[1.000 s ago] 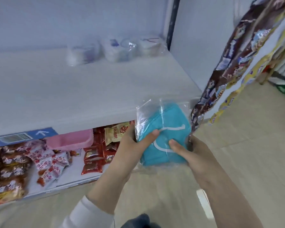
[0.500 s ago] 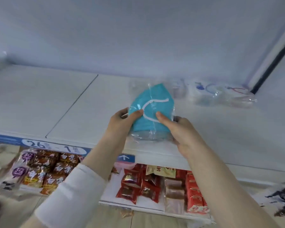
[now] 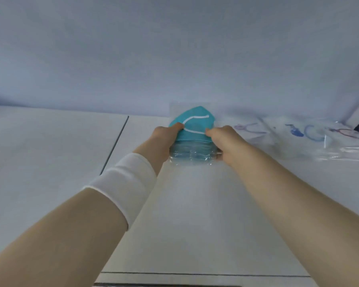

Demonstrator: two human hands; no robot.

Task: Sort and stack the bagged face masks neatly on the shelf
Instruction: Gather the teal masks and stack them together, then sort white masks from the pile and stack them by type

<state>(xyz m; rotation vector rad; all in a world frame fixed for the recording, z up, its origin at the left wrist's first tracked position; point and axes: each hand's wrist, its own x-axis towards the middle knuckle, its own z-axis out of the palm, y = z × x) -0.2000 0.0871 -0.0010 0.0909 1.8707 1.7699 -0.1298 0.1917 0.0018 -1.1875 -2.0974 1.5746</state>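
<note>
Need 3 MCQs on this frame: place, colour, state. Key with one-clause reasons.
1. Where is the teal mask bag relative to the other clear bags? A) right of them B) left of them C) on top of them
2. Colour of the ear loop on the top teal mask? A) red B) black C) white
3. Which hands grip the teal mask bag? A) both B) left only C) neither
Key: 1 B, those bags lie to its right. 2 C, a white loop crosses the teal. 3 A, left hand and right hand each clasp a side.
</note>
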